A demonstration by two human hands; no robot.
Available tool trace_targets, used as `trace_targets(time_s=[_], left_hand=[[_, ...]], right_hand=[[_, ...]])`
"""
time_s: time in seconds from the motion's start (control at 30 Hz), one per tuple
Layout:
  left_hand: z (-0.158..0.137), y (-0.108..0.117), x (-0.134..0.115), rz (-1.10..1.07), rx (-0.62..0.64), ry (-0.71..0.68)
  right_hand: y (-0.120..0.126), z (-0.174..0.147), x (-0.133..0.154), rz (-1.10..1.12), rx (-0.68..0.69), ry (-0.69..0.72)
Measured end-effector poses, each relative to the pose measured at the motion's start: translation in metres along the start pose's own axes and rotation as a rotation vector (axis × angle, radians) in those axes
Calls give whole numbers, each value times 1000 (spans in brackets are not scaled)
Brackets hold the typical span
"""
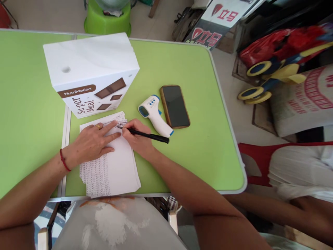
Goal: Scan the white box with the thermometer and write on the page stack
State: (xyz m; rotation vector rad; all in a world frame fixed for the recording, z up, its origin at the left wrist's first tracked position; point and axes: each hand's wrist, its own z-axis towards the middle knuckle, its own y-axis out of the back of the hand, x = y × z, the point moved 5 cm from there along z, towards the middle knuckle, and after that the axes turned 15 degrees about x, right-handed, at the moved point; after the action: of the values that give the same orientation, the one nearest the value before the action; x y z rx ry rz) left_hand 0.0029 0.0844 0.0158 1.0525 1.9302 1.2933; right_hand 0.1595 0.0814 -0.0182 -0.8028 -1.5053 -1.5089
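My right hand (pixel 137 138) grips a black pen (pixel 152 136), its tip touching the upper part of a stack of white paper (pixel 121 166). Rows of dense dark handwriting cover the left side of the top sheet; its right side is blank. Flat across the sheets lies my left hand (pixel 95 140), fingers apart, with a ring and a red bracelet, hiding part of the writing. Just beyond the pen are a white and blue infrared thermometer (pixel 156 116) and a phone (pixel 175 106) with a dark screen and brown case. A white NutriMotion box (pixel 91 66) stands behind the paper.
Everything rests on a green folding table (pixel 203 149) with a metal rim and a seam. Past the far edge is a green stool (pixel 108 22). On the right are a filled sack (pixel 304 100), blue and yellow wheeled objects (pixel 273 80), and a seated person (pixel 299 180).
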Motion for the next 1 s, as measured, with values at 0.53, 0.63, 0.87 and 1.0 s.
trace_targets(time_s=[0.53,0.63,0.87,1.0], left_hand=[[-1,-1,1,8,8,-1],[-1,-1,1,6,9,1],[-1,-1,2,3,-2,-6],[-1,-1,2,4,-18,-7]], right_hand=[[0,-1,-1,30,-29,14],[0,-1,-2,15,-8,1],[2,-1,0,15,-41,22],[1,-1,-1,-12,-31,-7]])
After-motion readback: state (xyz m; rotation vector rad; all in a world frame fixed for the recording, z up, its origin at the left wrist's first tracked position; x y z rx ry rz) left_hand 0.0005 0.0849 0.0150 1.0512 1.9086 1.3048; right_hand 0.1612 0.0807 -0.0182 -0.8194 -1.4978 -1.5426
